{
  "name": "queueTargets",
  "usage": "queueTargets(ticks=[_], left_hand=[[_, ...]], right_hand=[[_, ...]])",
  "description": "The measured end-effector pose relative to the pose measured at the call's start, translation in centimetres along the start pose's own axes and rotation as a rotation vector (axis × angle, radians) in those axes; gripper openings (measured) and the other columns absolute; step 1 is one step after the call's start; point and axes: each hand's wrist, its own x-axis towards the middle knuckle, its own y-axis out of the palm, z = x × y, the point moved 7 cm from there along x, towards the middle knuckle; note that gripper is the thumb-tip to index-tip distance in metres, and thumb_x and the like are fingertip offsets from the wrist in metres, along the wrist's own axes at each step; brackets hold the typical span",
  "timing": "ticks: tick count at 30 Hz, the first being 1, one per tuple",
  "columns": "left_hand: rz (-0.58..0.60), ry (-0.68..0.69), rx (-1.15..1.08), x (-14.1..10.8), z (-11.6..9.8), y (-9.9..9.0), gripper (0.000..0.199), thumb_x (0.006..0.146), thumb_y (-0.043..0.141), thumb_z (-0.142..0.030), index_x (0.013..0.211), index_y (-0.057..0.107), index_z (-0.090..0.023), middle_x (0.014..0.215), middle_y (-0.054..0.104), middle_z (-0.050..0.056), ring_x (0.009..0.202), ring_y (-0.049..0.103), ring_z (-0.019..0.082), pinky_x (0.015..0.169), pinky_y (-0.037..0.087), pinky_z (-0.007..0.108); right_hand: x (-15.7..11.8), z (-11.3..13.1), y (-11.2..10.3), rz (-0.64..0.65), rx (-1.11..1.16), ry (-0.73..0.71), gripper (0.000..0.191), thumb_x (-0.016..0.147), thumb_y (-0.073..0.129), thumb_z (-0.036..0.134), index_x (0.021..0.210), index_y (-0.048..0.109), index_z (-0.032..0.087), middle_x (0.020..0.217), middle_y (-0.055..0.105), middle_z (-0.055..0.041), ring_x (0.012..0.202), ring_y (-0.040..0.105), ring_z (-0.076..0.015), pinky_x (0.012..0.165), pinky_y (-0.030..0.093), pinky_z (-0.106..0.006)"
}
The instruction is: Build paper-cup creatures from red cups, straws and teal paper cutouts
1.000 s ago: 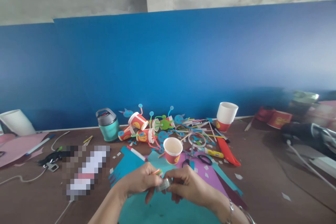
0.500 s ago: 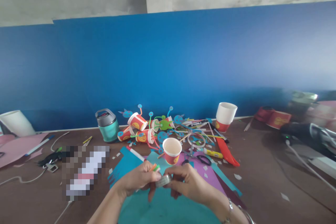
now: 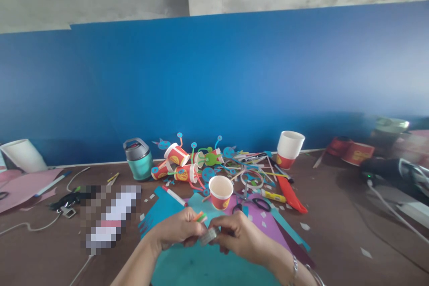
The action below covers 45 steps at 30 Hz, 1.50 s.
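My left hand (image 3: pixel 182 229) is closed around short orange and green straw pieces (image 3: pixel 200 216), whose ends stick out above the thumb. In my right hand (image 3: pixel 239 234) a small roll of clear tape (image 3: pixel 210 235) is pinched between thumb and fingers. The roll lies between the two hands, close to the left thumb; whether a strip runs between them I cannot tell. Just beyond the hands a red and white paper cup (image 3: pixel 221 193) stands upright. Beneath them is a teal paper sheet (image 3: pixel 208 266).
Finished-looking cup figures (image 3: pixel 186 173) with straw arms lie behind. Black-handled scissors (image 3: pixel 261 204), a yellow glue tube (image 3: pixel 273 196) and a red marker (image 3: pixel 174 196) lie around the cup. A teal jar (image 3: pixel 140 165) stands left, stacked cups (image 3: pixel 289 149) right.
The tape roll has tilted a little between my hands. My left fingers have curled in closer beneath the straw pieces. The view has shifted slightly.
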Motion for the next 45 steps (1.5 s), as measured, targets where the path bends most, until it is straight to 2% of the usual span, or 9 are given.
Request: queueTargets(ticks=[12,15,22,26,33,40,45], left_hand=[[0.059,0.058,-0.056,0.1,0.0,0.3,0.021,0.068,0.052,-0.029,0.052,0.056,-0.016,0.037,0.042,-0.006,0.033,0.031,0.006,0.037,0.020,0.021],[0.071,0.074,-0.065,0.1,-0.1,0.4,0.020,0.069,0.052,-0.027,0.057,0.063,-0.014,0.038,0.042,-0.006,0.033,0.030,0.006,0.038,0.021,0.020],[0.044,0.015,-0.086,0.6,0.9,0.4,0.023,0.068,0.052,-0.026,0.064,0.071,-0.013,0.038,0.042,-0.006,0.033,0.027,0.006,0.037,0.018,0.020],[0.016,0.008,-0.084,0.6,0.8,0.4,0.021,0.067,0.053,-0.024,0.060,0.070,-0.013,0.036,0.037,-0.007,0.033,0.025,0.006,0.037,0.015,0.021],[0.006,-0.037,-0.068,0.5,1.0,0.3,0.020,0.063,0.053,-0.027,0.059,0.067,-0.013,0.039,0.039,-0.005,0.035,0.026,0.006,0.039,0.015,0.025],[0.011,-0.029,-0.079,0.5,0.4,0.6,0.016,0.063,0.057,-0.027,0.055,0.062,-0.014,0.039,0.037,-0.006,0.036,0.025,0.006,0.040,0.013,0.026],[0.002,0.018,-0.082,0.8,0.3,0.4,0.023,0.065,0.063,-0.034,0.060,0.062,-0.012,0.044,0.036,-0.007,0.042,0.023,0.005,0.044,0.013,0.025]], right_hand=[[-0.3,0.5,0.0,0.039,0.017,0.002,0.017,0.084,0.057,0.026,0.086,0.072,0.017,0.057,0.058,0.0022,0.052,0.056,-0.0092,0.049,0.042,-0.016],[-0.3,0.5,0.1,0.044,0.019,0.008,0.018,0.084,0.058,0.029,0.085,0.072,0.017,0.058,0.059,0.0016,0.052,0.057,-0.0093,0.049,0.042,-0.016],[-0.3,0.2,0.1,0.052,-0.013,0.014,0.016,0.084,0.057,0.025,0.084,0.071,0.018,0.062,0.062,0.0021,0.053,0.056,-0.0087,0.049,0.042,-0.015],[-0.4,0.3,0.1,0.036,-0.048,-0.006,0.017,0.085,0.057,0.027,0.083,0.070,0.018,0.057,0.058,0.0032,0.052,0.056,-0.0092,0.049,0.041,-0.016],[-0.4,0.4,0.3,0.039,-0.072,-0.022,0.018,0.085,0.053,0.021,0.085,0.071,0.019,0.060,0.061,0.0026,0.053,0.057,-0.0087,0.051,0.041,-0.015],[-0.5,0.3,0.5,0.038,-0.161,-0.059,0.019,0.085,0.051,0.019,0.087,0.071,0.019,0.060,0.062,0.0027,0.054,0.056,-0.0086,0.051,0.039,-0.016],[-0.1,-0.1,0.2,-0.016,-0.188,-0.087,0.018,0.082,0.053,0.015,0.085,0.071,0.018,0.059,0.061,0.0028,0.053,0.055,-0.0083,0.049,0.037,-0.016]])
